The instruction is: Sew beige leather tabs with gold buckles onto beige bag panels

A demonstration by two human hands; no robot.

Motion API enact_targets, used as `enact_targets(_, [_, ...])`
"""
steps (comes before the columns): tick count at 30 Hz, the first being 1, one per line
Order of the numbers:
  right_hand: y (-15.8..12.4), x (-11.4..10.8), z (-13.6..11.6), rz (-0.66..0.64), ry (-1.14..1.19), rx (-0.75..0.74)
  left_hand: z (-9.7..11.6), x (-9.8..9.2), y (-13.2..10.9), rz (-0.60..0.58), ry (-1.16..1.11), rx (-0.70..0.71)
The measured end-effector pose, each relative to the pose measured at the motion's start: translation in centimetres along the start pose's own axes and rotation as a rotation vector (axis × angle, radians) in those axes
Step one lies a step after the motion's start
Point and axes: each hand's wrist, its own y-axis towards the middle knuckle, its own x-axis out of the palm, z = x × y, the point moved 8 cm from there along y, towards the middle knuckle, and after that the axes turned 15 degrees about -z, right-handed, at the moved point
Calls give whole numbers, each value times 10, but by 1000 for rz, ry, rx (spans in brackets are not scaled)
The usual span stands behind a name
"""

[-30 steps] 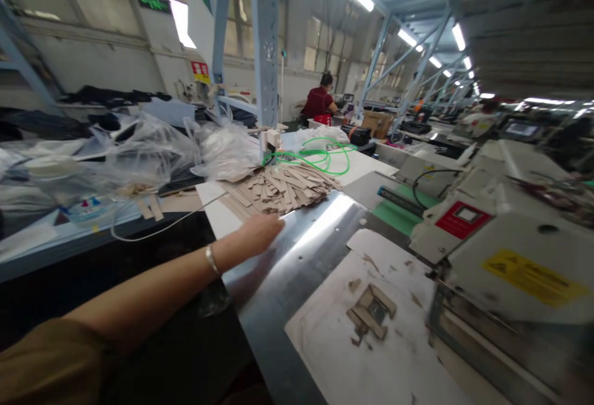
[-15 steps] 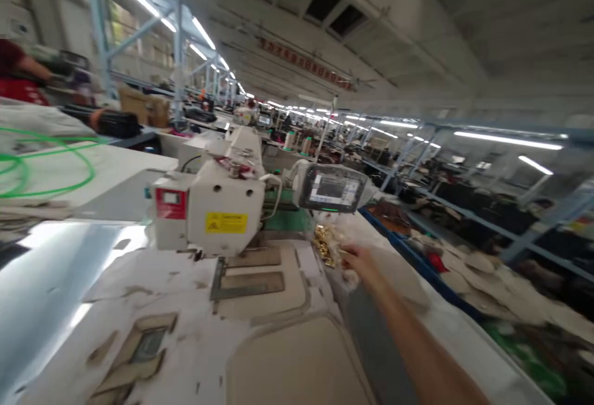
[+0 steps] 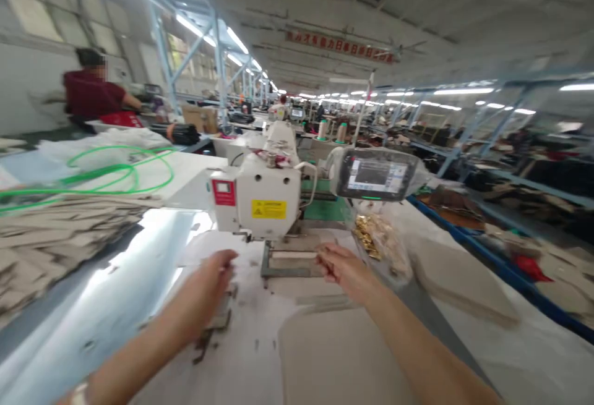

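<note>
My right hand (image 3: 346,270) is closed in a pinch at the right end of the metal clamp frame (image 3: 264,263) under the sewing machine head (image 3: 269,222). Whatever its fingertips hold is too small and blurred to make out. Over the white work surface, left of the clamp, is my left hand (image 3: 208,287), blurred by motion, so its fingers are unclear. It partly covers a metal-edged template (image 3: 223,320). A beige panel (image 3: 334,349) lies in front, and another beige piece is under the clamp. Just beyond my right hand sits a clear bag (image 3: 392,247) with small gold pieces (image 3: 365,236).
A control screen (image 3: 375,175) stands right of the machine head. Stacked beige panels (image 3: 459,281) lie at right, beside a blue-edged bin (image 3: 501,272). Many cut pieces (image 3: 60,241) and a green cord (image 3: 116,176) are at left. A person (image 3: 95,93) sits farther back.
My right hand has moved left from the bag of gold pieces to the clamp. My left hand has come into view. The view has swung left.
</note>
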Motion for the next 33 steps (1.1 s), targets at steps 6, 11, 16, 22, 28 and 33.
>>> enact_targets(6, [6, -12, 27, -10, -179, 82, 76, 52, 13, -195, -11, 201])
enact_targets(11, [7, -10, 21, -8, -139, -39, 109, 64, 36, -235, 203, 245])
enact_targets(16, [14, -8, 30, -10, -125, -38, 95, 79, 54, -228, 212, 138])
enact_targets(22, [17, -26, 32, 116, -371, -20, 86, 97, 65, -257, 257, 273])
enact_targets(28, [6, -10, 15, 187, -909, -184, 84, 97, 61, -293, 412, 124])
enact_targets(33, [1, 6, 12, 124, -987, -153, 90, 94, 62, -250, 466, 138])
